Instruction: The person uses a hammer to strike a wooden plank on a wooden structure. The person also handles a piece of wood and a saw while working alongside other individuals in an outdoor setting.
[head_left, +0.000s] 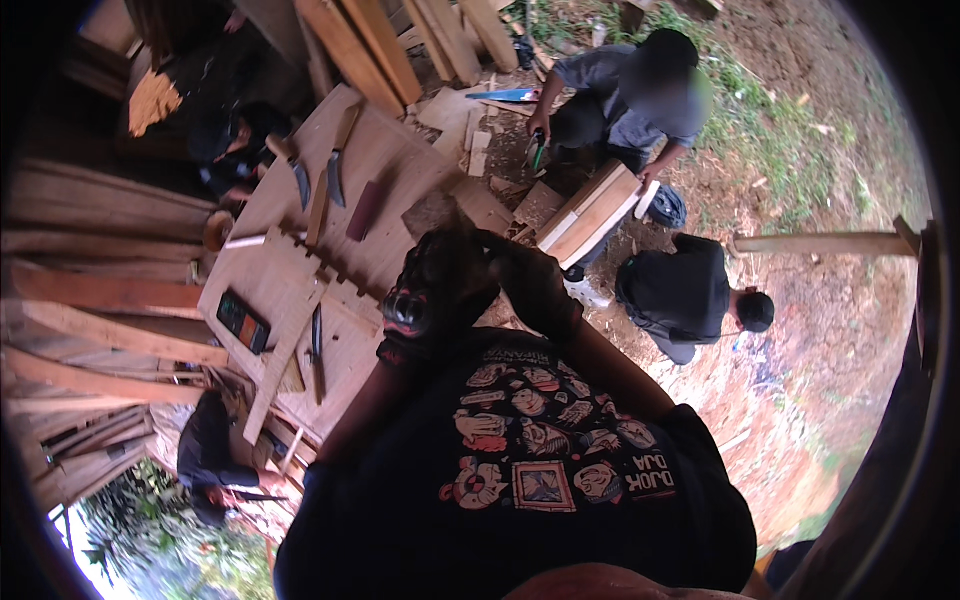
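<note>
Daylight's the whole show here: out on the right the bare ground (815, 410) glares, bleached to pale cream, and down at lower left the foliage (170, 525) washes out towards white! Under cover, the stacked timber (110, 290) sits in brown gloom, while the workbench (400, 160) gets softer, flatter light. Look at the left hand (440, 275) and right hand (538, 288), so dark their detail sinks together, with a glint off the knuckle guard (405, 310). Blur smears one worker's head (668, 88); fine edges go soft, lines bow outward, and black swallows the corners.
</note>
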